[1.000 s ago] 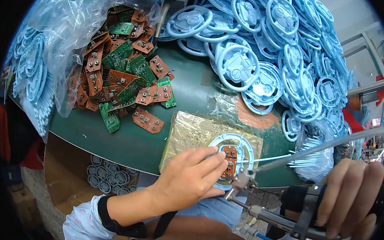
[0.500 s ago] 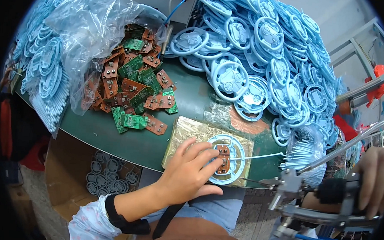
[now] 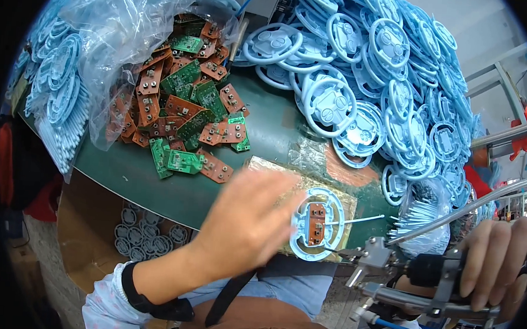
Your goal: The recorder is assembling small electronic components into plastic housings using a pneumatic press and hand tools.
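A light-blue plastic toy steering wheel (image 3: 337,220) lies on a tape-covered block (image 3: 269,165) at the table's front edge. Inside the wheel sits a brown circuit board (image 3: 316,223), and a thin pale-blue stick (image 3: 363,219) extends rightward from it. My left hand (image 3: 245,217) is beside the wheel's left rim, smeared by motion, so its grip is unclear. At the lower right, my right hand (image 3: 494,263) wraps round a black-and-metal power screwdriver (image 3: 429,271) with a blue hose. The screwdriver's thin tip points left, close to the wheel's lower right rim.
Brown and green circuit boards (image 3: 185,114) lie heaped at left beside a clear plastic bag (image 3: 111,40). Blue wheel parts (image 3: 365,80) pile high at the back right. A bag of thin sticks (image 3: 426,216) stands at right. Below the table, a cardboard box (image 3: 81,232) holds grey-blue round parts.
My left hand has come off the circuit board and moved left. My right hand has brought the screwdriver slightly left, nearer the wheel. The whole view has shifted a little.
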The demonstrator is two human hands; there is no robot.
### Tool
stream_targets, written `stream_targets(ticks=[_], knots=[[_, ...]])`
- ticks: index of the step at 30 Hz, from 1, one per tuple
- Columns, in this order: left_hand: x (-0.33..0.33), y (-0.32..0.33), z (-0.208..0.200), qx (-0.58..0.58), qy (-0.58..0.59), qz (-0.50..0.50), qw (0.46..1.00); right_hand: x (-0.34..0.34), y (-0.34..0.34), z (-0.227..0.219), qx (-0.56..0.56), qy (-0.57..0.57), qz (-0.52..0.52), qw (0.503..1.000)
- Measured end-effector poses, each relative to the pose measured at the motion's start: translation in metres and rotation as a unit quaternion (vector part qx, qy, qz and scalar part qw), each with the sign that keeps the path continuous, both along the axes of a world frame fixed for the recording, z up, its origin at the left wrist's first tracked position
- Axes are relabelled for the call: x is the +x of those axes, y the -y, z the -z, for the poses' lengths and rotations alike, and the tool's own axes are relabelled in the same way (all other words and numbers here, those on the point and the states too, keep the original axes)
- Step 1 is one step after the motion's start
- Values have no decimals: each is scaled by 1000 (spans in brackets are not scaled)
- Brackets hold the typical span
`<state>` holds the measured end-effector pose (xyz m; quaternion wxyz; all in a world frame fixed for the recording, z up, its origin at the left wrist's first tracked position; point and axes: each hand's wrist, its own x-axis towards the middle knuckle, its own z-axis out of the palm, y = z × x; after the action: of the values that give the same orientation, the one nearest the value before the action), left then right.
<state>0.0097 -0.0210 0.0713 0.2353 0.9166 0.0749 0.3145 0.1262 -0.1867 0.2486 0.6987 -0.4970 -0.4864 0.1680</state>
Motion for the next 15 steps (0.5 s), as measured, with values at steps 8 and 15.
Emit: stream_targets(ticks=[8, 15], knots=[[-3, 23, 25, -75, -38, 196, 977, 36, 30, 12, -133, -12, -82, 988], [-1, 22, 22, -61, -39, 201, 977, 44, 25, 12, -107, 8, -118, 987]])
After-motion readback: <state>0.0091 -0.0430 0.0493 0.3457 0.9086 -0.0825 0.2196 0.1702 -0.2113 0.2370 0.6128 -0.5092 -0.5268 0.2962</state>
